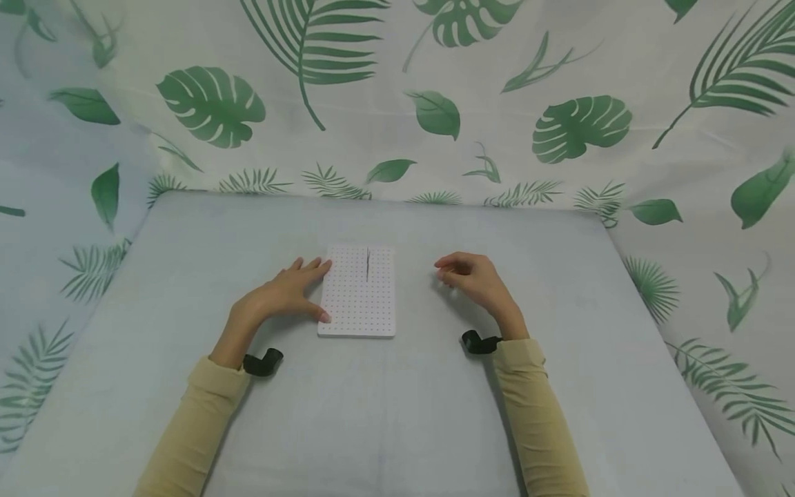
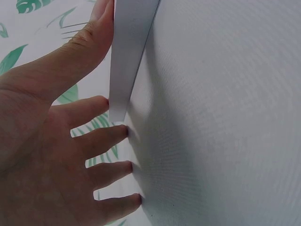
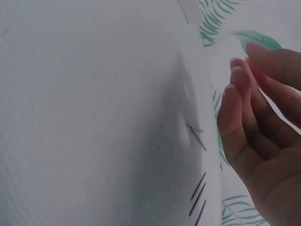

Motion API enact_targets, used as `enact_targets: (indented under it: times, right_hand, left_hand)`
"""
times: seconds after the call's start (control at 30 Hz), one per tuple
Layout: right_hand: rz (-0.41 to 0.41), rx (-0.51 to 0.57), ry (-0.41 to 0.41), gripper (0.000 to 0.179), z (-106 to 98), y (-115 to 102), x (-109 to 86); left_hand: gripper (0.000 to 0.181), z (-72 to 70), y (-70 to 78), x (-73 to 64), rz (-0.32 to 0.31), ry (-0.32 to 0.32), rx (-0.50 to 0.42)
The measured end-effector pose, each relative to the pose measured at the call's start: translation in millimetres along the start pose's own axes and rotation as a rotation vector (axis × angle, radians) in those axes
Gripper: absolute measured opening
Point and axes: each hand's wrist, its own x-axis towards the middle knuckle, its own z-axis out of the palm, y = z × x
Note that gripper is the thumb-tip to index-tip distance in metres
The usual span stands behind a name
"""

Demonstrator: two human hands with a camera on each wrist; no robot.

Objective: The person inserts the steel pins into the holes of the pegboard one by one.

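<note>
A white board (image 1: 357, 297) with rows of small holes lies flat on the table. Thin dark pins (image 1: 368, 266) stand up from its upper right part; in the left wrist view such pins (image 2: 74, 24) show beyond the thumb. My left hand (image 1: 286, 290) is at the board's left side, fingers spread, with thumb and index finger touching its edge. To the right of the board, my right hand (image 1: 475, 276) hovers over the table with fingers loosely bent. Nothing shows between its thumb and fingers (image 3: 230, 108). Below it, several thin dark pins (image 3: 197, 193) lie on the tabletop.
Pale cloth covers the table (image 1: 385, 414). Behind and at the sides hangs a white curtain (image 1: 373, 145) printed with green leaves. A black wrist camera (image 1: 263, 362) sits at the left cuff, another black camera (image 1: 479, 342) at the right cuff.
</note>
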Motion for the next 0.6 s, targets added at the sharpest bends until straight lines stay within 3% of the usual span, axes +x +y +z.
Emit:
enact_targets:
  times: [0.6]
  right_hand:
    - [0.065,-0.087,-0.005,0.028,-7.6,10.1,-0.7]
  left_hand:
    - [0.106,0.0,0.6,-1.8,0.009,0.007,-0.007]
